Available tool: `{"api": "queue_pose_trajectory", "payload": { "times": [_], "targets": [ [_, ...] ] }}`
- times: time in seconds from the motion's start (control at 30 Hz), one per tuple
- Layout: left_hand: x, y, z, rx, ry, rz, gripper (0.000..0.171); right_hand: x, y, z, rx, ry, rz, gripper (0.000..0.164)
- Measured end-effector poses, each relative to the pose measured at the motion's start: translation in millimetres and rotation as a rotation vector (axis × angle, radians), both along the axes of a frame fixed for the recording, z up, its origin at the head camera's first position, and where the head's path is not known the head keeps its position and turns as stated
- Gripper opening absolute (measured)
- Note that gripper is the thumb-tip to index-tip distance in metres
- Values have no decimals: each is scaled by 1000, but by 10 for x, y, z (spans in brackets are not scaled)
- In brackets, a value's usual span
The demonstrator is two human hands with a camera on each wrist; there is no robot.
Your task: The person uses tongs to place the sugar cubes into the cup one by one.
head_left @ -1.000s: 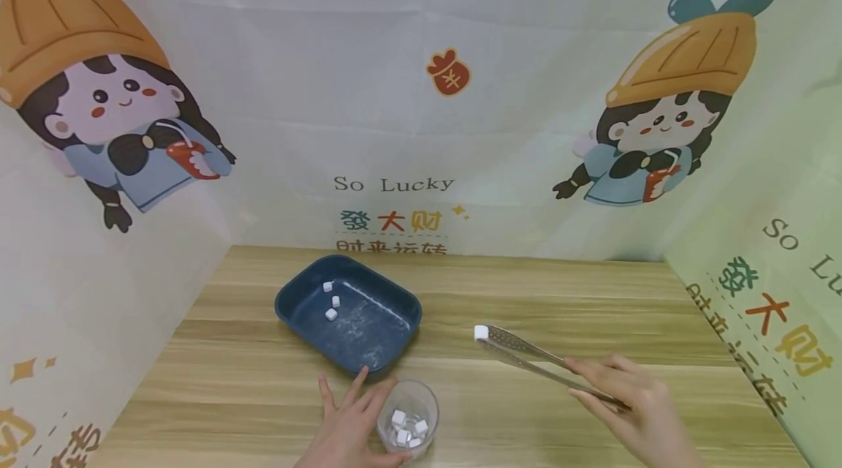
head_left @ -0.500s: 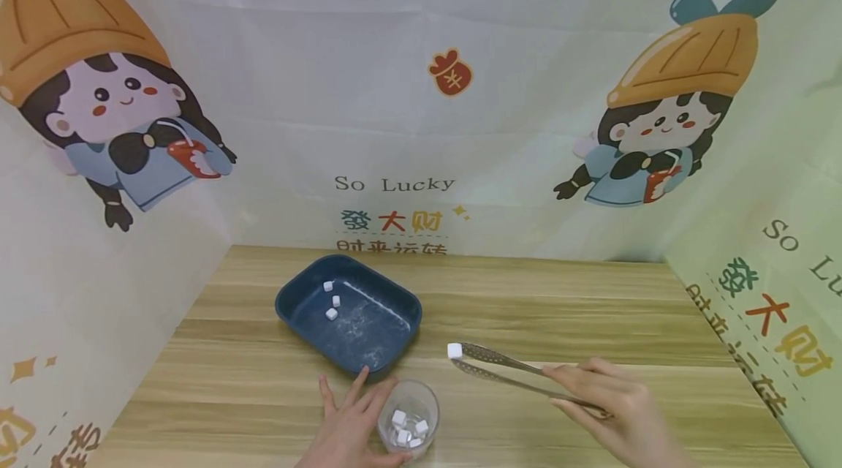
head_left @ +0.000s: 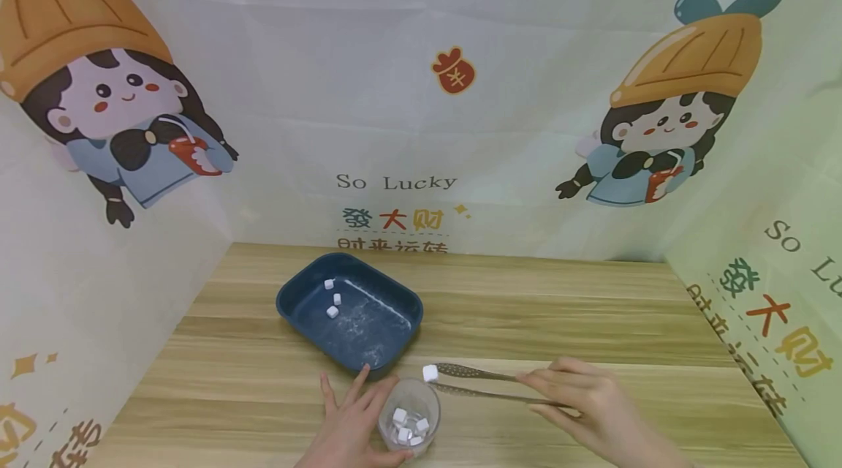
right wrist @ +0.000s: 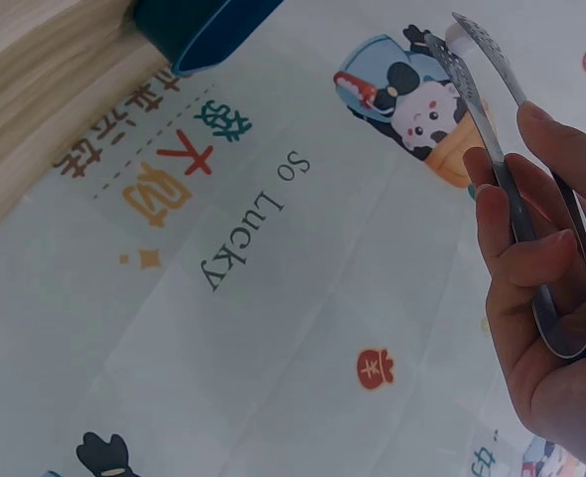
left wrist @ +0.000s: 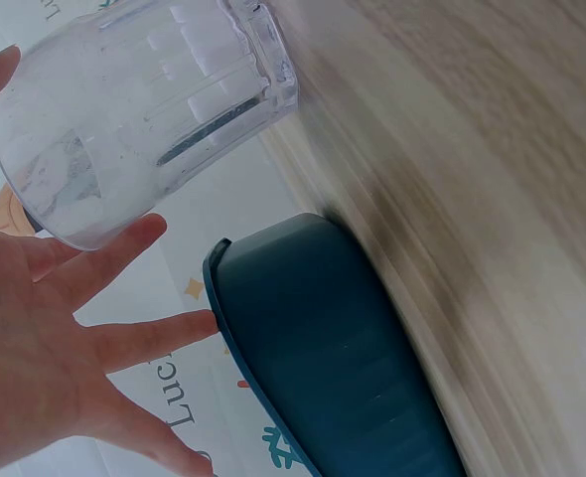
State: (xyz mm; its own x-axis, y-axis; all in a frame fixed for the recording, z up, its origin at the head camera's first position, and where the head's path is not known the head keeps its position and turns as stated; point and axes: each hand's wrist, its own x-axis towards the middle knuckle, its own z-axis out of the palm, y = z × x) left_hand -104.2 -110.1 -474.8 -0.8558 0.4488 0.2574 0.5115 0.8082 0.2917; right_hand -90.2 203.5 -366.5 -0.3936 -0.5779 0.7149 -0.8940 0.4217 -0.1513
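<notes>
My left hand holds a clear glass between thumb and fingers, its other fingers spread. One fingertip reaches the rim of the dark blue tray. Several white cubes lie inside the glass. In my right hand I grip metal tongs, which pinch one white cube at their tips. That cube hangs over the far right part of the glass rim. The right wrist view shows the tongs between thumb and fingers, with the cube partly hidden.
Three white cubes lie in the left half of the tray, just beyond the glass. All this stands on a wood-grain tabletop. Printed cloth rises behind the table and along both sides.
My right hand has carried the tongs and their cube leftward and nearer to me, from right of the glass to its rim. The left hand, glass and tray have stayed put.
</notes>
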Motion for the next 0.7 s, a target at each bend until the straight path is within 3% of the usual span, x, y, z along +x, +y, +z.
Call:
{"api": "queue_pose_trajectory", "payload": {
  "times": [0.43, 0.7],
  "targets": [
    [3, 4, -4, 19, 10, -2, 88, -80, -98, 5, 102, -32, 51, 27],
    [-7, 3, -12, 4, 39, -9, 88, -153, -125, -45, 161, 9, 92, 26]
  ]
}}
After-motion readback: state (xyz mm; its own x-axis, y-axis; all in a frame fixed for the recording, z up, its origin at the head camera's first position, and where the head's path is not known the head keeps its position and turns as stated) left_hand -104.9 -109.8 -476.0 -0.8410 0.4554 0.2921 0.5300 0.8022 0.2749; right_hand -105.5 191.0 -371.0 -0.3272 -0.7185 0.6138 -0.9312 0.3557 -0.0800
